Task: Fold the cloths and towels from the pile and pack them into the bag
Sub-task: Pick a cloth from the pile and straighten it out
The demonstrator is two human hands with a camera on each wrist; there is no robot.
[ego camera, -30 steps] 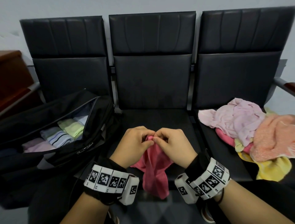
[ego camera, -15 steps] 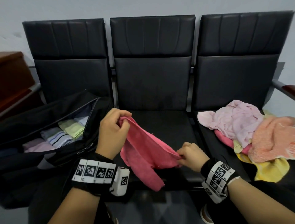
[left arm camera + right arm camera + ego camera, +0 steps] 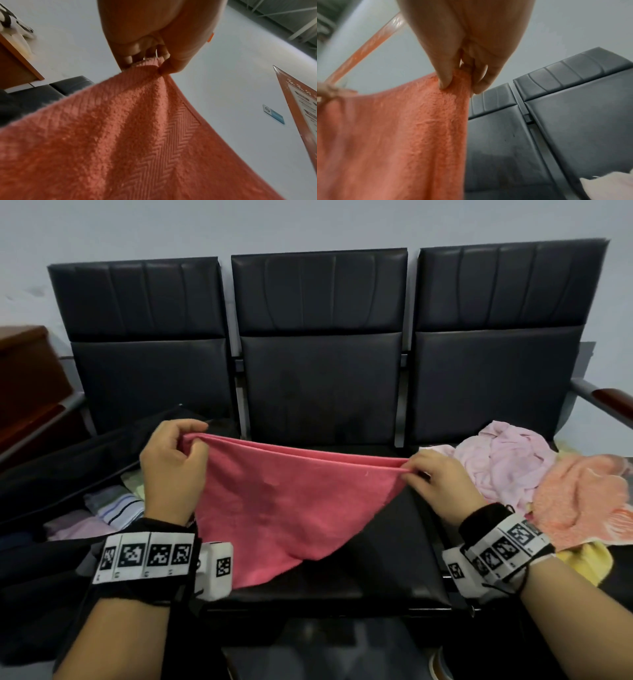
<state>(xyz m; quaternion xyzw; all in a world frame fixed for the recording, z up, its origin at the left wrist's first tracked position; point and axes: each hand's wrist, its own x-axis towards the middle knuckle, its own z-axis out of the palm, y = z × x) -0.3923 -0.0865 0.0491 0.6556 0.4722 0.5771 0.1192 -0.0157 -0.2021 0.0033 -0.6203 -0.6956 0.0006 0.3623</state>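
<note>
A pink towel hangs doubled and stretched wide above the middle seat. My left hand pinches its left top corner, seen close in the left wrist view. My right hand pinches the right top corner, shown in the right wrist view. The towel's lower tip droops to the seat's front edge. The black bag lies open on the left seat with folded cloths inside. The pile of loose cloths sits on the right seat.
Three black padded seats stand in a row against a pale wall. A brown wooden cabinet is at the far left. A metal armrest sticks out at the right.
My hands started together at the bunched towel, then drew apart. The left rose toward the bag side and the right went right, so the towel now hangs spread out between them.
</note>
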